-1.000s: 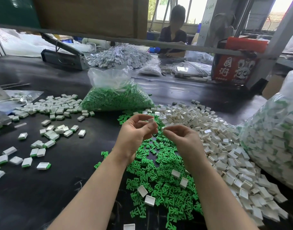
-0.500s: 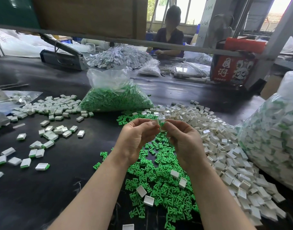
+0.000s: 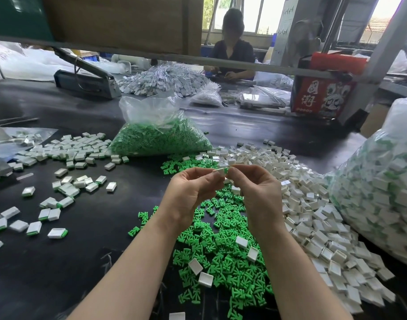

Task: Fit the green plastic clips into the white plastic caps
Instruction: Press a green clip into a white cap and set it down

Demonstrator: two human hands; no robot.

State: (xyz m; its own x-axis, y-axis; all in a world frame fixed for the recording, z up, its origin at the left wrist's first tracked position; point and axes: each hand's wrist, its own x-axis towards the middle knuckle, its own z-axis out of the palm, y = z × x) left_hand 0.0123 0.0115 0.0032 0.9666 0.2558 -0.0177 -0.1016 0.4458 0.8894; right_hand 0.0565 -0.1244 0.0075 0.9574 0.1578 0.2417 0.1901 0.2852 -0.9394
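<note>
The left hand (image 3: 193, 190) pinched a small white plastic cap (image 3: 221, 171); the right hand (image 3: 255, 188) pinched a green plastic clip (image 3: 226, 170) at its right-facing mouth, axes seemingly aligned.

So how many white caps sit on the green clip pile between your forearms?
4: two caps beside the right forearm, two nearer the left. A fifth at the bottom edge lies off the pile. Arms may hide more.
</note>
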